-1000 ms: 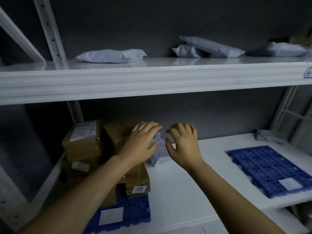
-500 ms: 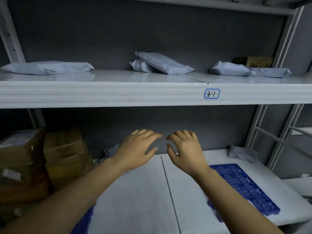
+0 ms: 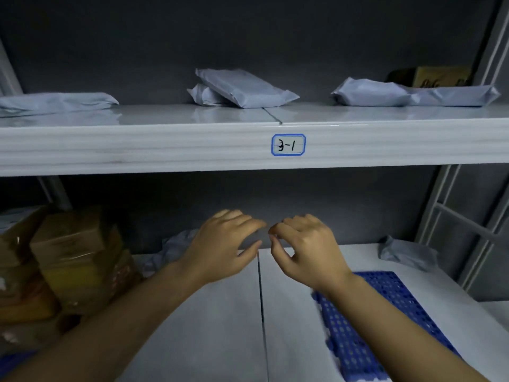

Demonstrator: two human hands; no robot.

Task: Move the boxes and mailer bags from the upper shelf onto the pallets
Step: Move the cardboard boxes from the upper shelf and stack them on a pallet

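Observation:
Grey mailer bags lie on the upper shelf (image 3: 165, 144): one at the left (image 3: 55, 102), two stacked in the middle (image 3: 242, 88), two at the right (image 3: 399, 93). A brown box (image 3: 438, 75) stands behind the right ones. My left hand (image 3: 223, 244) and my right hand (image 3: 305, 249) hover side by side over the lower shelf, fingers loosely curled, holding nothing. A blue pallet (image 3: 380, 321) lies at the lower right under my right forearm. Brown boxes (image 3: 74, 257) are stacked at the left, with a mailer bag (image 3: 173, 246) beside them.
The upper shelf's front edge carries a label reading 3-1 (image 3: 288, 145). Another grey mailer bag (image 3: 407, 253) lies on the lower shelf by the right upright (image 3: 468, 221). A seam (image 3: 260, 312) splits the lower shelf's boards.
My view has swung right and upward: the stacked boxes slid to the left edge and the blue pallet came under my right arm. Both hands left the bag by the boxes.

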